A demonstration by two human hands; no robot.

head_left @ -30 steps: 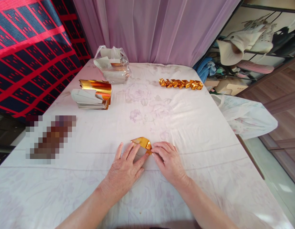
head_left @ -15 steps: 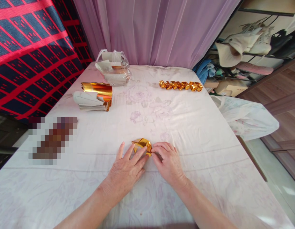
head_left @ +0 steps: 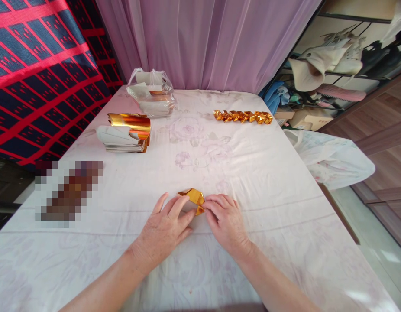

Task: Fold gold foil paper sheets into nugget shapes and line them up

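A folded piece of gold foil paper [head_left: 194, 196] lies on the tablecloth between my two hands. My left hand [head_left: 164, 223] rests at its left side with the fingers apart, the fingertips over and against its left part, which they partly cover. At the paper's right corner, my right hand [head_left: 227, 219] has thumb and fingers pinched together on the edge. Farther back on the right lies a row of folded gold foil pieces [head_left: 242, 116], set close together.
A stack of gold foil sheets [head_left: 125, 143], white on the back, stands at the left, with a clear plastic bag [head_left: 153, 97] of more sheets behind it. A blurred-out item [head_left: 70, 193] lies at the left edge. A purple curtain [head_left: 200, 47] hangs behind the table; shelves with shoes [head_left: 348, 58] stand right.
My left hand has drawn back slightly to the left, so more of the paper's middle shows. My right hand keeps its pinch at the right corner. The whole view has shifted a little.
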